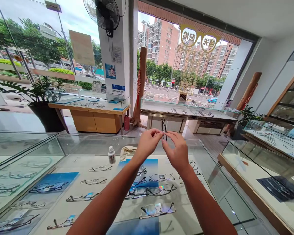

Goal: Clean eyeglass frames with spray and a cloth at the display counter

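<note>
A pair of dark-framed eyeglasses (163,124) is held up above the glass display case (88,143), turned nearly edge-on to me. My left hand (149,141) pinches it from the left with thumb and forefinger. From the other side, the fingertips of my right hand (176,150) close on the same frame, thumb below and forefinger above. The fingertips of both hands nearly meet and hide part of the frame. Beyond my left forearm, a small white bottle (111,155) stands on the case beside a crumpled cream cloth (127,151).
Several eyeglasses (158,210) lie inside the case on white and blue panels. Another glass case (262,173) stands to the right. Farther back are a wooden display table (95,119), a potted plant (45,114), a red fire extinguisher (126,123) and a wall fan (103,16).
</note>
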A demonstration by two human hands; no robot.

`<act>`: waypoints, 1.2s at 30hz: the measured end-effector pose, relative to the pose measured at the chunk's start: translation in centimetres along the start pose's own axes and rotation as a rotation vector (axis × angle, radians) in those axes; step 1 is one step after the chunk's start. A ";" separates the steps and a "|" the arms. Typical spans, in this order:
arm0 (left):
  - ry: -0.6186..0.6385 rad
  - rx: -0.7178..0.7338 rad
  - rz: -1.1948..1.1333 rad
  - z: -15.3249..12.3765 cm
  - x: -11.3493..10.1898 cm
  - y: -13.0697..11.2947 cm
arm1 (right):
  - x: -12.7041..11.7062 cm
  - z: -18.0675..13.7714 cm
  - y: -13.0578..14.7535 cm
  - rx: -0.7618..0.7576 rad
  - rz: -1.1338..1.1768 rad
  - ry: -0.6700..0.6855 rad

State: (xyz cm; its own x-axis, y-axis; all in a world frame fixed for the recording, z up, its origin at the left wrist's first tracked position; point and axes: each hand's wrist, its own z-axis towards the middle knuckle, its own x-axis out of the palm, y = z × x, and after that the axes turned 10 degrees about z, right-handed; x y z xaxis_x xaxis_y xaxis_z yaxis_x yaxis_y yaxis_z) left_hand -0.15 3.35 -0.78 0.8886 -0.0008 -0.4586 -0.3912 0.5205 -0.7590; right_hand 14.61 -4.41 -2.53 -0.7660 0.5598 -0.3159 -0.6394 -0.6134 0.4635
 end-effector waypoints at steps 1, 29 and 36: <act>0.013 0.025 0.086 -0.1 0.0 -0.1 | -1.0 -0.7 -0.3 0.034 0.004 0.006; 0.703 0.005 1.134 -4.5 9.3 3.9 | -19.1 -25.1 -12.2 0.790 -0.718 0.101; 0.577 0.016 1.077 -6.0 8.3 3.8 | -18.9 -24.9 -12.0 0.784 -0.700 0.086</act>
State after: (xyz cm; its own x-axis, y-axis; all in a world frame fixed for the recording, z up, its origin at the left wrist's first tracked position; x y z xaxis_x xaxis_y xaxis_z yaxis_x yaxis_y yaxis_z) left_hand 4.29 0.20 -10.20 -0.1258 0.0602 -0.9902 -0.8552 0.4993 0.1390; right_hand 35.15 -21.49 -22.72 -0.2641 0.5895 -0.7634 -0.7432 0.3801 0.5506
